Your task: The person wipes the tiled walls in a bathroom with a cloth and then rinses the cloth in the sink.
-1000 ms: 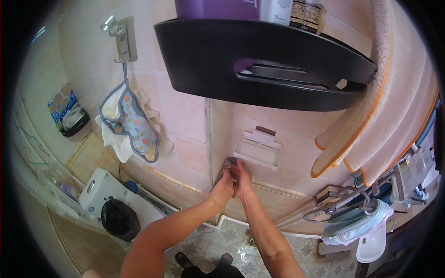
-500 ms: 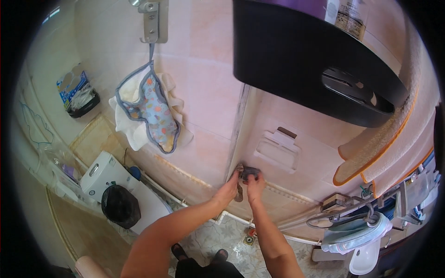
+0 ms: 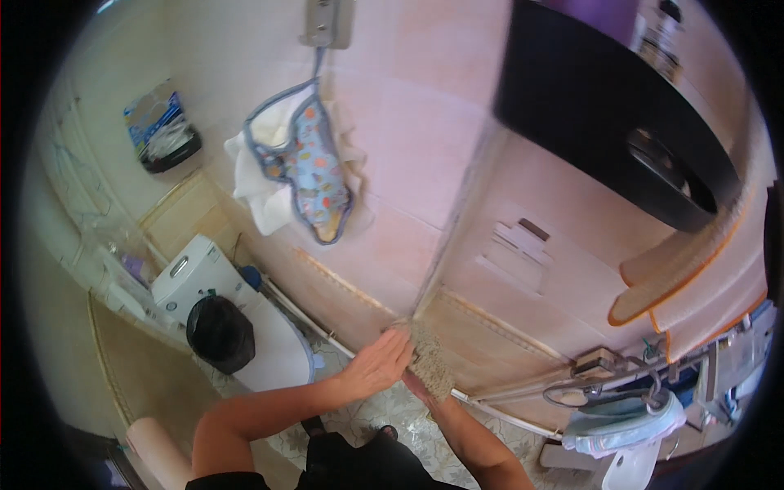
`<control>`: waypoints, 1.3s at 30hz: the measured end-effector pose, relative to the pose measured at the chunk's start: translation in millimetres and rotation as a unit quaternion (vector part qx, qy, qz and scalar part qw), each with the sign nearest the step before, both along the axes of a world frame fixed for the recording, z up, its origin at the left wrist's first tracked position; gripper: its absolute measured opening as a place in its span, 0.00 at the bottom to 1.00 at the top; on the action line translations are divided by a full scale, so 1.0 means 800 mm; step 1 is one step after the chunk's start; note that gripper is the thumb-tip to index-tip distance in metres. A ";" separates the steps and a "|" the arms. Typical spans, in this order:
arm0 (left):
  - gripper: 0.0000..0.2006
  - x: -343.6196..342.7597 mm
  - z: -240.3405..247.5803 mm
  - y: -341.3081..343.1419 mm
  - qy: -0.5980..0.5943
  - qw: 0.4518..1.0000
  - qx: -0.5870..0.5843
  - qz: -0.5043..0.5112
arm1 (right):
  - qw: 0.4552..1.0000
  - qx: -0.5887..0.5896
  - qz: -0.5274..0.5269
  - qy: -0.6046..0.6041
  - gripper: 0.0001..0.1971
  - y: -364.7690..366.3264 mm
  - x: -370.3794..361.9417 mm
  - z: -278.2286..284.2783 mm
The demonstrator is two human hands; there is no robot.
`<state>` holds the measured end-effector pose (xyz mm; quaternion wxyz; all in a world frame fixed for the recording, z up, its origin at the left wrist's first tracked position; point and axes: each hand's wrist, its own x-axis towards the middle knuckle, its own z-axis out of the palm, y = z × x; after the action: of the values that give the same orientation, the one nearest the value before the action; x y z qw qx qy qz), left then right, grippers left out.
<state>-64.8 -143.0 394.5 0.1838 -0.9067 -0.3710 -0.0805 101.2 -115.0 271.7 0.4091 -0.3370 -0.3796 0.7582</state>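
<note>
A grey-beige cloth (image 3: 433,365) with a rough, shaggy surface hangs bunched between my hands, in front of the wall's lower part. My left hand (image 3: 380,364) grips its left edge, fingers close together and pointing up; the thumb is hidden. Below and behind the cloth is my right hand (image 3: 416,385), mostly covered by it. Part of that palm shows, and the fabric lies over the fingers.
A black shelf (image 3: 604,106) juts from the wall at upper right, above a soap dish (image 3: 516,253). A patterned bib-like cloth (image 3: 314,171) hangs at left. Lower left are a toilet (image 3: 273,343) and a black-lined bin (image 3: 220,335); towels (image 3: 694,286) hang right.
Both hands have come lower and nearer to me. The cloth, earlier small, dark and bunched at the fingertips, now shows as a larger, lighter piece spread over the right hand. The view has shifted.
</note>
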 end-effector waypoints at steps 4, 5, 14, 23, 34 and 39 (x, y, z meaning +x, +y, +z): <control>0.31 -0.027 0.003 -0.044 -0.167 0.967 -0.145 0.129 | 0.964 -0.139 0.076 0.211 0.28 0.008 -0.032 -0.058; 0.31 -0.040 0.003 -0.052 -0.167 0.964 -0.144 0.147 | 0.962 -0.146 0.093 0.211 0.28 0.006 -0.050 -0.052; 0.24 -0.165 -0.023 -0.096 -0.803 0.458 -0.283 0.255 | 0.925 -0.175 0.253 0.225 0.25 -0.033 -0.158 0.064; 0.12 -0.170 0.009 -0.116 -0.875 0.298 -0.278 0.260 | 0.922 -0.315 0.179 0.138 0.26 -0.031 -0.139 0.021; 0.29 0.031 0.007 -0.131 -0.262 0.934 -0.204 0.134 | 0.855 -0.353 0.033 0.378 0.21 -0.094 0.001 0.015; 0.17 0.052 0.021 -0.113 -0.365 0.887 -0.277 -0.059 | 0.863 -0.234 -0.084 0.439 0.24 -0.109 0.060 -0.010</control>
<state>-23.1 -233.3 411.7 -0.2289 -0.8474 -0.3648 -0.3105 149.3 -202.1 263.3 0.5049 -0.0856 0.0579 0.8570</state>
